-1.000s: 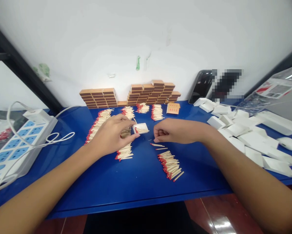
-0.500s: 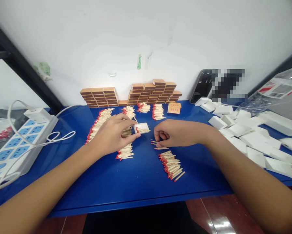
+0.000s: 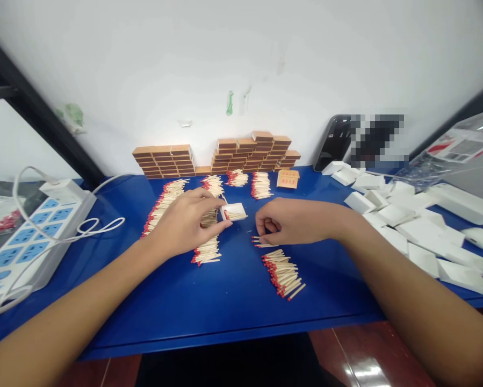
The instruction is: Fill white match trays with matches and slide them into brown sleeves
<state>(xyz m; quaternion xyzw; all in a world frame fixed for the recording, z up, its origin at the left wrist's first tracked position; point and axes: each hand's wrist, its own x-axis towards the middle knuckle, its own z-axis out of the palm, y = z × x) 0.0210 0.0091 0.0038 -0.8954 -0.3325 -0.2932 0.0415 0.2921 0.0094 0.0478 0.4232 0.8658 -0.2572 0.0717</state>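
White wall [image 3: 144, 70] fills the background above a blue desk [image 3: 225, 301], which I watch from afar through the head camera. Down the desk's left edge runs a power strip [image 3: 30, 252]; a heap of white trays [image 3: 418, 228] covers the right end. Against the wall stand two brown box stacks [image 3: 257, 153], with red-tipped match piles [image 3: 283, 274] spread in front of them and nearer the desk's front edge.

Two bare hands work at the centre. The left hand [image 3: 188, 220] holds a tray [image 3: 236, 208] by its near-left end, thumb and fingers pinched narrow on it. That tray lies between the hands, open side showing, a few matches inside, and has hardly shifted over the last second.

What has changed is the right hand [image 3: 287, 220]: a second ago its fingertips were just above two loose matches [image 3: 267, 245]; now they have come down over them, hiding part of the upper one. Its fingers are curled and close together; I cannot tell whether they grip a match. For the work in hand, I judge this to be the picking-up step, with the tray steady nearby and only partly filled.
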